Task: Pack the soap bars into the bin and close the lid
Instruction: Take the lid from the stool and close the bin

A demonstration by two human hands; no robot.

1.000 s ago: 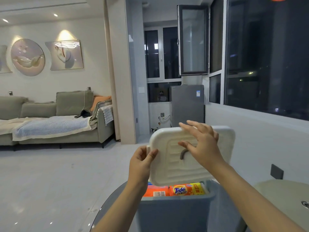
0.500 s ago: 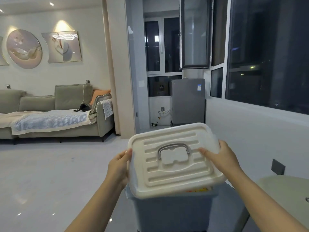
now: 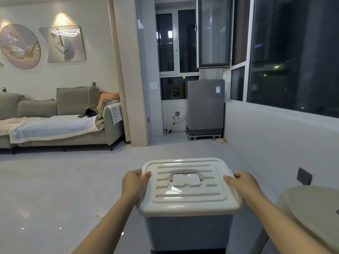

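The lid point(image 3: 189, 187) sat on the bin point(image 3: 187, 230), left hand point(image 3: 134, 184) and right hand point(image 3: 242, 185) grasping its side edges; uneven pressing might have left one edge unlatched.

The bin point(image 3: 187, 231) stands on a dark, glossy desk point(image 3: 132, 235), of which only a narrow strip shows to the bin's left and right. The bin's base is cut off by the bottom edge of the view. The white lid point(image 3: 189, 186) lies level on the bin's top. The desk stands on a pale, shiny floor point(image 3: 55, 189).
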